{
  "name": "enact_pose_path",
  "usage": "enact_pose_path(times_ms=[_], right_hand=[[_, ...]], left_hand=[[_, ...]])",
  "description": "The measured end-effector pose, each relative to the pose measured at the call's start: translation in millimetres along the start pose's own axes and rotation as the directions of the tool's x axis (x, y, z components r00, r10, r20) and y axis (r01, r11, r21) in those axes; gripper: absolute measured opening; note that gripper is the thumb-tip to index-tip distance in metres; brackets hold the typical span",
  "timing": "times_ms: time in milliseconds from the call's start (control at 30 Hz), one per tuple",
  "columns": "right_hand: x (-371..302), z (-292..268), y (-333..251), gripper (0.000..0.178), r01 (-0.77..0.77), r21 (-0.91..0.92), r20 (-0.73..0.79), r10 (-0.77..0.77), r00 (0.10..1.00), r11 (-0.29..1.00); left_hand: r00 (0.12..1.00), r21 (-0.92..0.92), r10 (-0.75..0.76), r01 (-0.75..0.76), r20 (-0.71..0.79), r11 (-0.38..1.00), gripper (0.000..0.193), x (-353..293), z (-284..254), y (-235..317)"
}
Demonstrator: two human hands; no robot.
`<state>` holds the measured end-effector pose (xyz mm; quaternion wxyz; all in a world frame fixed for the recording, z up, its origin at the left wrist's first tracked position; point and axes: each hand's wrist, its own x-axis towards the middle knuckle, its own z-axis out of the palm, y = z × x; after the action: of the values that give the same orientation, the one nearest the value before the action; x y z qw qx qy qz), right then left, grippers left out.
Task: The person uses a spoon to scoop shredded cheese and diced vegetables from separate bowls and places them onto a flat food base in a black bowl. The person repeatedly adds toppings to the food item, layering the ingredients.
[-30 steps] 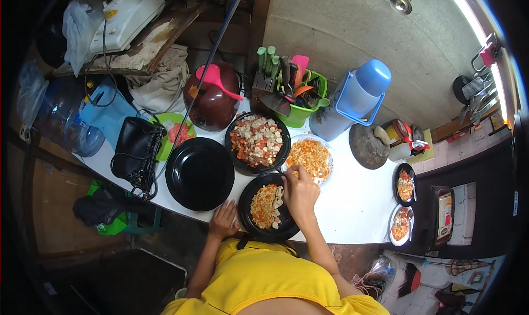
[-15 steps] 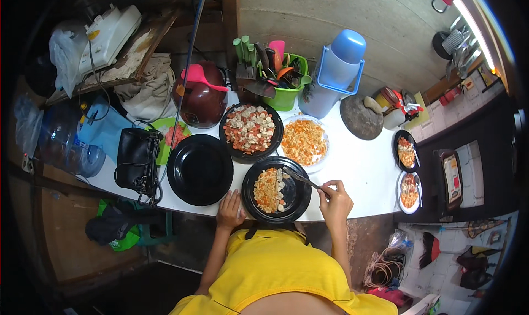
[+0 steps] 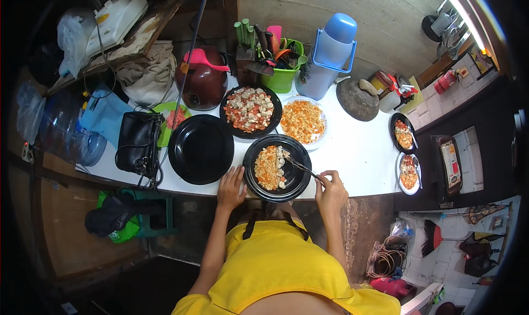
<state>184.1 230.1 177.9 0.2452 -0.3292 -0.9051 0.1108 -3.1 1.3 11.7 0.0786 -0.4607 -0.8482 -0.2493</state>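
A black plate [image 3: 297, 184] lies at the table's front edge, its left half covered with chopped orange-and-yellow fried rice [image 3: 265, 168]. Pale slices with red bits [image 3: 281, 166] form a strip along the rice's right side. My right hand [image 3: 331, 192] is closed on a slim metal utensil [image 3: 304, 168], whose head touches the strip; I cannot make out whether it is a spoon or fork. Fingers stretched, my left hand [image 3: 231, 188] rests on the table edge against the plate's left rim. Behind are a black plate of sliced sausage pieces [image 3: 249, 110] and a white plate of rice [image 3: 302, 120].
An empty black plate [image 3: 200, 150] sits at the left, beside a black handbag [image 3: 138, 141]. At the back stand a rice cooker [image 3: 204, 83], a green utensil basket [image 3: 280, 79], a blue jug [image 3: 329, 56] and a stone mortar [image 3: 357, 100]. Two filled plates [image 3: 403, 133] lie far right.
The view has shifted, so the table sits higher in it. The utensil's head has moved slightly down the strip of slices, and my right hand moved with it. My left hand stays beside the plate.
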Motion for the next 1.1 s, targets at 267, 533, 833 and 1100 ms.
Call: enact_pose_path(times_ms=[267,533,833,1100], right_hand=[[-6.4,5.6,-1.9,0.008,0.075,-0.049,-0.028,-0.077,0.997,0.996],[-12.3,14.1,4.3,0.009,0.120,-0.061,-0.051,-0.123,0.991,0.991],[-18.8,0.1,-0.4,0.016,0.016,0.030,-0.045,-0.015,0.999,0.999],[-28.6,-5.2,12.6,0.021,-0.092,0.059,-0.056,0.096,0.994,0.994]], left_hand=[[1.000,-0.006,-0.002,0.002,-0.022,1.000,0.060,-0.5,1.4,2.2],[0.996,-0.085,-0.055,0.049,-0.066,0.995,0.057,6.4,-6.1,13.3],[0.994,-0.147,-0.029,0.014,-0.102,0.989,0.058,26.9,-3.7,34.5],[0.995,-0.243,-0.097,0.089,-0.023,0.966,0.054,27.3,1.8,31.6]])
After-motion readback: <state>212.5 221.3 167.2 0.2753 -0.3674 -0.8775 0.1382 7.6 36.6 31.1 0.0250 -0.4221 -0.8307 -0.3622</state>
